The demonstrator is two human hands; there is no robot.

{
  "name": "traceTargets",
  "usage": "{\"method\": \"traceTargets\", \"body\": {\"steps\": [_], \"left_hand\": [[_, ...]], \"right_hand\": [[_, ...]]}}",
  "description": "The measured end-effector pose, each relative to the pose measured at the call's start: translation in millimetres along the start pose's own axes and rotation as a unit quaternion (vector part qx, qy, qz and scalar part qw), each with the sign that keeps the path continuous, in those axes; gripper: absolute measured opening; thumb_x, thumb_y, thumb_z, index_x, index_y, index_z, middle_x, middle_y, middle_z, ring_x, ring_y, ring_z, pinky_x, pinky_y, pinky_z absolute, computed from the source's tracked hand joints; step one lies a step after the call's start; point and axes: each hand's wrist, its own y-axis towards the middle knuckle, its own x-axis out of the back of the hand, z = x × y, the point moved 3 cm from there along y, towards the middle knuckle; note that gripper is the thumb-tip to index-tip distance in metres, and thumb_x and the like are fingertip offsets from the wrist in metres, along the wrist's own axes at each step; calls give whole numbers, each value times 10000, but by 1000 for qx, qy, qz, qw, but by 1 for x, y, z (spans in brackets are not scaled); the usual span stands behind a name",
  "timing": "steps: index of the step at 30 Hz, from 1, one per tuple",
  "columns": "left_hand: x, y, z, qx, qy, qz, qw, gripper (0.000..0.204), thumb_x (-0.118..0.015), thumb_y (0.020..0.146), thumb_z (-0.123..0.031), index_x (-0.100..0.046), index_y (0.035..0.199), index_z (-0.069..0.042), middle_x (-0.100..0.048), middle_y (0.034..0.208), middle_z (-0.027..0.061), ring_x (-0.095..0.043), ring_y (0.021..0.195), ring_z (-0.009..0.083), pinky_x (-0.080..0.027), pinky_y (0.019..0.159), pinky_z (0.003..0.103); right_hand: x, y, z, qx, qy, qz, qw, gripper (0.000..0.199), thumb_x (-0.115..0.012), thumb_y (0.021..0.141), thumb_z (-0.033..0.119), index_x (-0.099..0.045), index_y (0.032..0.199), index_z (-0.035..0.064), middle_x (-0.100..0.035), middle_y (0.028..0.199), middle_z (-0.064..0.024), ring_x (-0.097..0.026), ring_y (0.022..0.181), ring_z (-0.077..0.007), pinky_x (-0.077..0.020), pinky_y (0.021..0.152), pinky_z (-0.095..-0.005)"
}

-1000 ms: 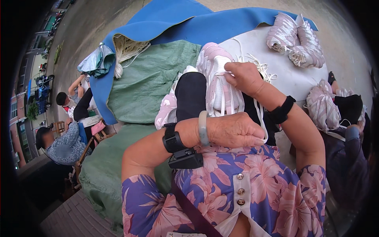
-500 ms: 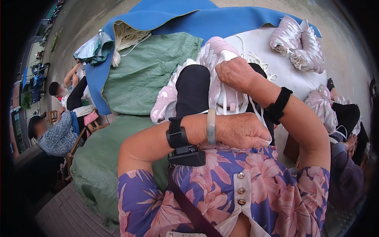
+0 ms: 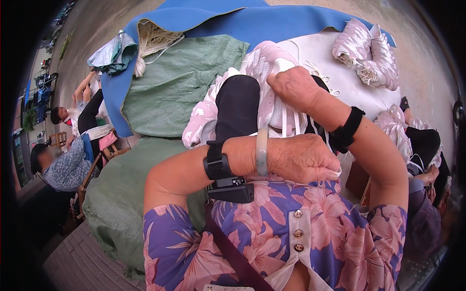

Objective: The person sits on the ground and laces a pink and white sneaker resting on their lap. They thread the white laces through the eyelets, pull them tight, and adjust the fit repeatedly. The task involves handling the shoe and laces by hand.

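Observation:
A chain of pink-and-white shoe uppers lies across my lap, over the black-trousered knees. My right hand is closed in a pinch against the upper between my knees; what its fingertips hold is hidden. White shoelaces hang down from that upper below the hand. My left hand is in front of my body, nearer than the right, thumb and fingers pressed together with a bit of white lace showing at the tips. More uppers from the pile lie left of my knee.
Green woven sacks lie left of the uppers. A blue sheet covers the far edge, with a bundle of cream laces on it. Stacked uppers sit on a white surface at far right. Other people sit at both sides.
My left hand has moved slightly to the right, and my right hand has shifted a little. Both stay closed. The view has tilted slightly.

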Motion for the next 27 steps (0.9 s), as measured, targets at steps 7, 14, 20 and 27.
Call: {"method": "traceTargets", "body": {"steps": [7,14,20,27], "left_hand": [[2,-3,-5,-22,56,-15,998,226,-483,896,-187,-463,737,-26,-446,566,133,-470,519,318,-371,506,374],[-1,-5,-15,-66,144,-56,986,161,-532,832,-187,-498,754,-50,-518,663,116,-529,645,327,-398,584,401],[0,-9,-21,-63,182,-9,981,141,-526,827,-171,-505,750,-54,-511,663,111,-537,671,316,-397,603,397],[15,-2,-24,-35,94,17,995,192,-509,851,-190,-473,736,-40,-471,601,145,-497,585,358,-383,518,410]], "right_hand": [[2,9,8,117,-104,-4,988,65,-523,749,100,-574,745,61,-620,673,-82,-636,654,-237,-486,558,-353],[-30,-13,-31,-258,352,-197,878,168,-501,767,158,-584,862,48,-580,678,-184,-598,657,-321,-461,618,-390],[-6,-10,-15,-120,152,-100,976,153,-519,776,171,-599,892,112,-624,720,-128,-618,715,-319,-482,636,-423],[6,8,-8,13,1,-70,997,123,-514,788,159,-584,858,87,-629,720,-104,-621,694,-296,-483,593,-411]]}}
